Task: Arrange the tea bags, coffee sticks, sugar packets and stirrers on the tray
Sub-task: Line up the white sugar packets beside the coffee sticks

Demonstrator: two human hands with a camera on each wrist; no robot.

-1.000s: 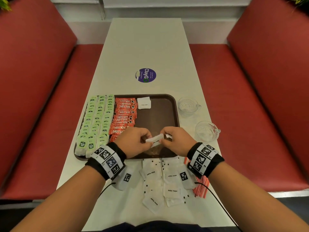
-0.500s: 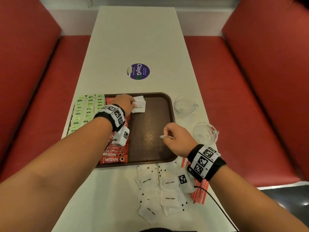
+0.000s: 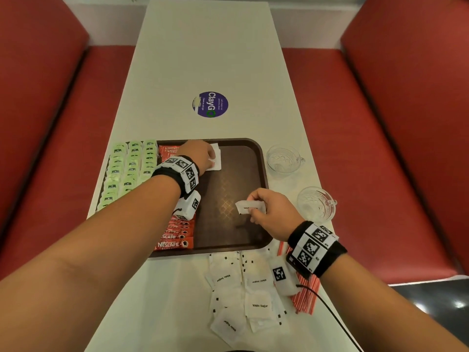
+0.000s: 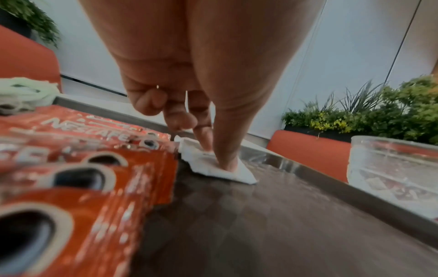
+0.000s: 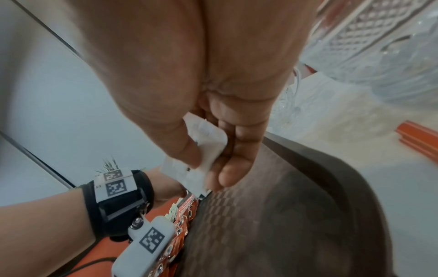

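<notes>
A brown tray (image 3: 264,179) holds rows of green tea bags (image 3: 127,171) on its left and red coffee sticks (image 3: 177,237) beside them. At the tray's far end my left hand (image 3: 212,158) pinches down with thumb and forefinger on a white sugar packet (image 4: 213,168) that lies next to the coffee sticks (image 4: 94,168). Over the tray's near right part, my right hand (image 3: 256,208) pinches another sugar packet (image 3: 247,207) between thumb and fingers (image 5: 227,165). That packet (image 5: 208,142) hangs above the tray floor.
Several loose sugar packets (image 3: 253,283) lie on the white table in front of the tray. A bundle of red stirrers (image 3: 303,298) lies under my right wrist. Two glass cups (image 3: 284,158) (image 3: 316,203) stand right of the tray. Red benches flank the table.
A second ago both hands held a packet together over the tray's near edge. My left hand has since reached to the far end with a packet; my right hand stays, its packet now showing more.
</notes>
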